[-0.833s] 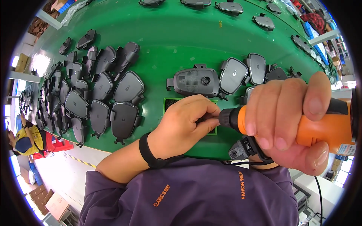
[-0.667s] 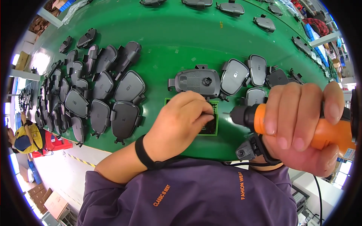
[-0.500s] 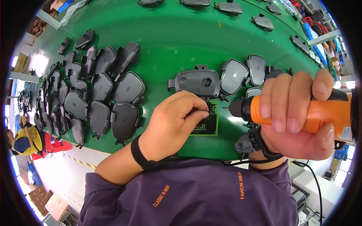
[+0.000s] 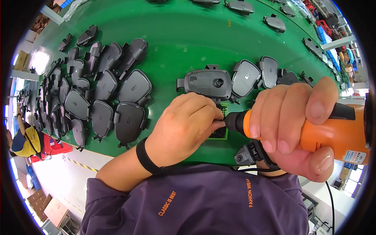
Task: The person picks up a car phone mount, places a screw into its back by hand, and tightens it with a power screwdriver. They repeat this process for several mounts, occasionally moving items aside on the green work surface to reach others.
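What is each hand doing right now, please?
Left hand: closed, fingertips pinched at the tip of the orange electric screwdriver, over the green screw tray.
Right hand: closed around the screwdriver's body.

Person wears a dark purple short-sleeve tee [image 4: 203, 199], soft knit, w/ 2 short lines of small orange print across the chest, 1 on each side; lettering too bent by the lens to matter. Left sleeve ends approx. at the elbow, forearm bare below it. Left wrist carries a plain black band [image 4: 145, 157], narrow, snug, no face or buckle visible. Right wrist has a black strap w/ a small black camera-like unit [image 4: 243, 153], round lens facing out. Both hands, left [image 4: 184, 127] and right [image 4: 293, 121], are bare: no gloves, no rings; nails short.
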Demonstrator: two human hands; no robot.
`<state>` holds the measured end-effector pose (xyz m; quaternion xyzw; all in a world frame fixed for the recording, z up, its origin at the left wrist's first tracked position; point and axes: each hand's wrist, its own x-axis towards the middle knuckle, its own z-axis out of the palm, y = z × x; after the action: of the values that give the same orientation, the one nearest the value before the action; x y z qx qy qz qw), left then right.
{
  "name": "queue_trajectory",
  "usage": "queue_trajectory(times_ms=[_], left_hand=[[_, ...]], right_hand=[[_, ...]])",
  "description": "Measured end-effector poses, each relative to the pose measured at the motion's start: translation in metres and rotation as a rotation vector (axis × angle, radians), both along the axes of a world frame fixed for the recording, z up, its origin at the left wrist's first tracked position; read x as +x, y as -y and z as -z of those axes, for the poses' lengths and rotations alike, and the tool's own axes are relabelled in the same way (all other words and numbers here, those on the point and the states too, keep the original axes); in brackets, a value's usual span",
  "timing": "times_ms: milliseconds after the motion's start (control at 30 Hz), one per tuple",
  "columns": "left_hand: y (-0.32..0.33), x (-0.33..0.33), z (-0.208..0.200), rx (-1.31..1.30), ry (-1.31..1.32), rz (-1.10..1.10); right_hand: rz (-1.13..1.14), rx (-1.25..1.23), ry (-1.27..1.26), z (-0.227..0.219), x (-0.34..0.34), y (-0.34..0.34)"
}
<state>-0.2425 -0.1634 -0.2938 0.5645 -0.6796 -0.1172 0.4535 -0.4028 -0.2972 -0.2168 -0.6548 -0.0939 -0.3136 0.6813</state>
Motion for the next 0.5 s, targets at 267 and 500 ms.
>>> queue_trajectory(times_ms=[267, 500], left_hand=[[0.007, 0.003, 0.000, -0.036, -0.013, 0.004], [0.009, 0.012, 0.000, 0.093, 0.270, -0.206]], right_hand=[[0.131, -0.024, 0.071, 0.005, 0.005, -0.001], [0.474, 0.075, 0.090, 0.024, 0.024, 0.033]])
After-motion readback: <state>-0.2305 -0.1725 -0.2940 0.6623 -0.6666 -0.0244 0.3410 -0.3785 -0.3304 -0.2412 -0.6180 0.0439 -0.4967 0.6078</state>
